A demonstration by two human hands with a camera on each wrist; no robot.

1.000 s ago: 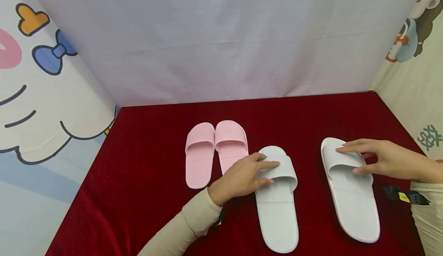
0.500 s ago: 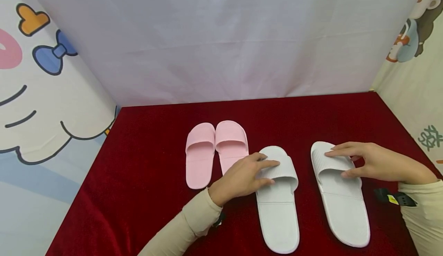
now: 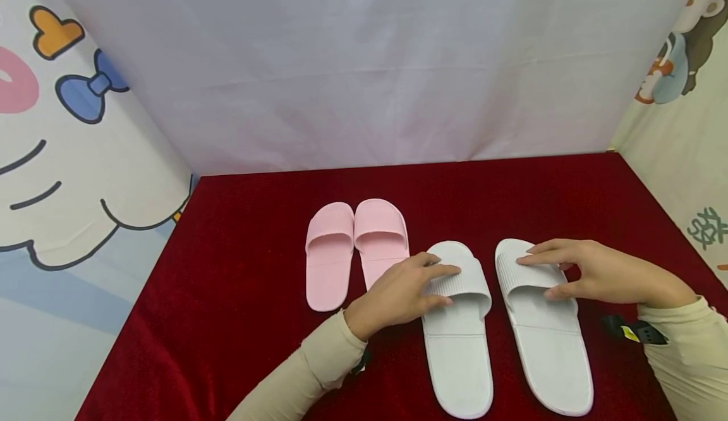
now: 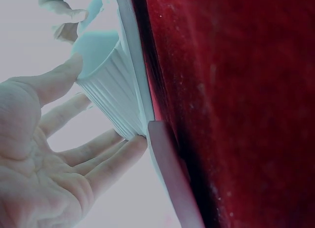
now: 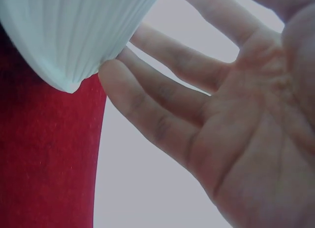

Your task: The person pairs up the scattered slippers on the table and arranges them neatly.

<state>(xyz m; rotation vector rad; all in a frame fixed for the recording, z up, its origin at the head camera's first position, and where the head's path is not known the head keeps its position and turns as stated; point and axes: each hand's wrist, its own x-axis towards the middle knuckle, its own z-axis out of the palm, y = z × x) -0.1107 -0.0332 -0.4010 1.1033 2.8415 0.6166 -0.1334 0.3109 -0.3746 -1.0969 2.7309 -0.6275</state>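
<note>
Two white slippers lie on dark red velvet, toes away from me. My left hand [image 3: 398, 298] rests on the ribbed strap of the left white slipper [image 3: 458, 370]. Its thumb is at the strap's rear edge; in the left wrist view the fingers reach fairly straight along the strap [image 4: 109, 95]. My right hand [image 3: 605, 275] touches the strap of the right white slipper [image 3: 553, 361] from its right side. Extended fingertips meet the ribbed strap [image 5: 83, 31] in the right wrist view. A narrow red gap separates the slippers, widening slightly toward the heels.
Two smaller pink slippers, one at left [image 3: 328, 269] and one at right [image 3: 380, 228], stand side by side beyond my left hand, which partly hides the right one. A white cloth wall [image 3: 387, 79] rises behind the red table covering [image 3: 239, 269]; printed panels flank it.
My right hand and the right white slipper have slid left and slightly toward me, narrowing the gap between the white slippers. My left hand, its slipper and the pink pair have stayed in place.
</note>
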